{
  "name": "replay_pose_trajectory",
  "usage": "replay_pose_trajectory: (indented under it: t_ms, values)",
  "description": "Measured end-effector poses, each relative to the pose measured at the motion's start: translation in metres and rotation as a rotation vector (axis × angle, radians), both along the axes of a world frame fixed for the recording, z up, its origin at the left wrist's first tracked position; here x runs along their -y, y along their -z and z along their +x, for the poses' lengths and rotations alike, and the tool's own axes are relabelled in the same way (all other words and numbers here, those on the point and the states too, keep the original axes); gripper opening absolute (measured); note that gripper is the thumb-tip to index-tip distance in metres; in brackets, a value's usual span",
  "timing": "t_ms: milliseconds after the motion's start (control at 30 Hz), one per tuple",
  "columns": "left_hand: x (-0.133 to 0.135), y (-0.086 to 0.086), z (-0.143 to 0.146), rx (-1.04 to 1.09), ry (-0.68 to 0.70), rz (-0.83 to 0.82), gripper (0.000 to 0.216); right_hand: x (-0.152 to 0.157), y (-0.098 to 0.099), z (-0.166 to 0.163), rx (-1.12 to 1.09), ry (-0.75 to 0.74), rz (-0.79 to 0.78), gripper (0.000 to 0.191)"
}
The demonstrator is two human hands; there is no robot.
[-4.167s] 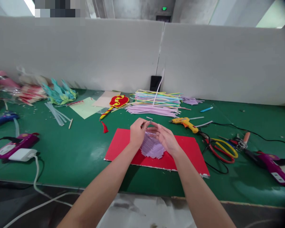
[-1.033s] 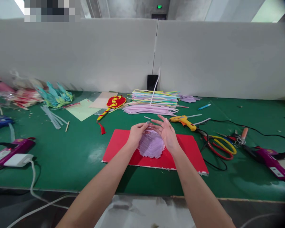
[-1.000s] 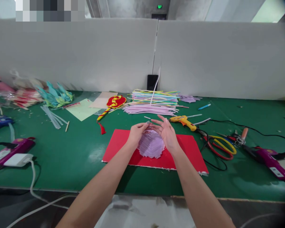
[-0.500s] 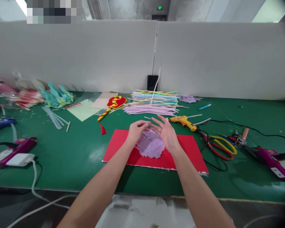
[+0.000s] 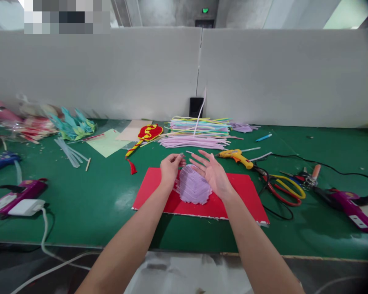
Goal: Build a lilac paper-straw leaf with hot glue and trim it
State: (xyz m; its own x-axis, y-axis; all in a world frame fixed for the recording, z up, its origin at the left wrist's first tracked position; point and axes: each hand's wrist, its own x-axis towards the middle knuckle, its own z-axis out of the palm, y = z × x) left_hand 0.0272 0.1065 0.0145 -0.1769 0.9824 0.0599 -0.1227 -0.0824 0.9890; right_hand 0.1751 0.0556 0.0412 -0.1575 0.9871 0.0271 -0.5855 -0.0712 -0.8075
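A rounded lilac piece with ridged, layered strips and a stepped lower edge (image 5: pixel 195 187) lies on a red board (image 5: pixel 239 196). My left hand (image 5: pixel 171 168) is at its upper left, thumb and fingertips pinched together. Whether something small sits in that pinch is too fine to make out. On the other side my right hand (image 5: pixel 214 174) is open, palm turned inward and fingers spread, overlapping the upper right edge of the lilac piece from this view.
Behind the board lies a stack of pastel pipe cleaners (image 5: pixel 196 142). A yellow glue gun (image 5: pixel 237 157), scissors (image 5: pixel 286 190) and a purple power strip (image 5: pixel 352 210) are on the right. To the left are a red-yellow fan-shaped ornament (image 5: pixel 149 132), green paper (image 5: pixel 106 143) and another power strip (image 5: pixel 26 192).
My left hand has moved left, away from my right hand and off the top of the lilac piece, still pinched. My right hand stays open, almost in place.
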Motion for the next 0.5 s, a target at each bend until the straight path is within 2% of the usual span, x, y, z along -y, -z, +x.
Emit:
replay_pose_trajectory:
  t_ms: [267,400,500]
  values:
    - [-0.004,-0.009,-0.014,-0.081,-0.071,0.000,0.034,0.000,-0.002,0.002,0.046,0.066,0.009,0.038]
    - [-0.005,-0.017,-0.022,-0.154,-0.106,0.037,0.023,-0.002,0.001,0.003,0.097,0.118,0.029,0.041]
    - [-0.012,-0.024,-0.040,-0.216,-0.198,0.078,0.016,-0.003,0.004,0.003,0.149,0.141,0.043,0.041]
